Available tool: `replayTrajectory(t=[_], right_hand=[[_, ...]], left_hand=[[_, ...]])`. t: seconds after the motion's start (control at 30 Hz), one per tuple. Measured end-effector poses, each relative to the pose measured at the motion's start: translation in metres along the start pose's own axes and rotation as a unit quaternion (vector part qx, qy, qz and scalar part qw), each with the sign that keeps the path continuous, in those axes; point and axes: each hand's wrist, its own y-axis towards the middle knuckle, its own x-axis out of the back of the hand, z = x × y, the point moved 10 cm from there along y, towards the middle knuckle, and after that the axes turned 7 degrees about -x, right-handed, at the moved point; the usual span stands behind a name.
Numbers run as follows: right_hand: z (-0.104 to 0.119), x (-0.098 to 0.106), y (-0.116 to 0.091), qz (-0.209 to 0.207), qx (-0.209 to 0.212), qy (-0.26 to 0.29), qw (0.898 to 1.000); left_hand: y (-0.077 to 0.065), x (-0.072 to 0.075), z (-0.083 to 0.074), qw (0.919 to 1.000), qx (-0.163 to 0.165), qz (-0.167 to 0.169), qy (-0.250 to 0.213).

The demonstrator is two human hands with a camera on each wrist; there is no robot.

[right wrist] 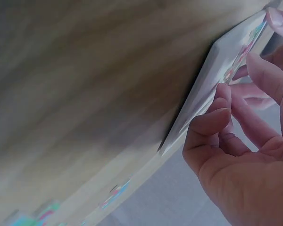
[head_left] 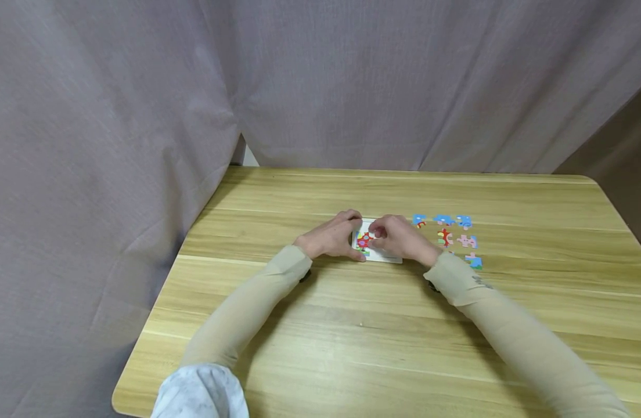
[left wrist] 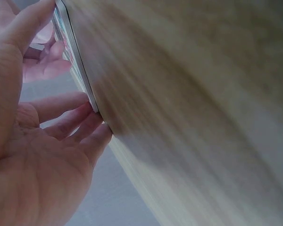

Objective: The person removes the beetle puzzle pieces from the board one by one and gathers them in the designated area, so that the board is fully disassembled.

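Observation:
A white puzzle board (head_left: 388,258) lies on the table, with a picture section in red, yellow and green (head_left: 363,240) at its left part. My left hand (head_left: 332,235) holds the board's left end, thumb at the near edge and fingers at the far edge. Over the board's middle is my right hand (head_left: 402,239), its thumb and bent fingers reaching down to the coloured section. Whether those fingertips pinch a piece is hidden. In the right wrist view, the board's bare white part (right wrist: 200,96) shows beside the curled fingers.
Right of the board lie several loose jigsaw pieces, among them a blue one (head_left: 464,220), a red one (head_left: 445,237), a pink one (head_left: 467,241) and a blue-green one (head_left: 474,262). A grey curtain (head_left: 326,87) hangs behind the wooden table (head_left: 352,337).

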Motion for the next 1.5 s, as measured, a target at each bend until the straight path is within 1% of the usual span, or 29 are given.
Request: replayTrajectory(t=[0.23, 0.47, 0.7, 0.8, 0.93, 1.17, 1.5], right_hand=[[0.001, -0.007, 0.004, -0.002, -0.011, -0.004, 1.000], [0.003, -0.008, 0.006, 0.002, -0.002, 0.001, 1.000], [0.006, -0.009, 0.004, 0.006, 0.008, 0.021, 1.000], [0.007, -0.007, 0.002, -0.001, 0.014, 0.025, 1.000], [0.007, -0.004, 0.002, -0.019, 0.022, 0.016, 0.999], [0.001, -0.002, 0.003, -0.025, -0.001, 0.018, 1.000], [0.001, 0.002, 0.001, -0.036, -0.010, 0.015, 0.999]], left_hand=[[0.001, 0.001, 0.001, 1.0000, -0.002, -0.005, -0.004], [0.000, 0.003, -0.001, 0.9998, -0.011, -0.009, 0.010], [0.000, 0.002, 0.001, 1.0000, 0.000, -0.005, 0.004], [0.001, 0.001, 0.001, 1.0000, 0.002, -0.005, 0.001], [0.002, 0.001, 0.001, 1.0000, 0.001, -0.006, 0.003], [0.002, 0.002, 0.000, 0.9999, -0.006, -0.006, 0.008], [0.002, 0.002, 0.000, 0.9998, -0.011, -0.007, 0.016]])
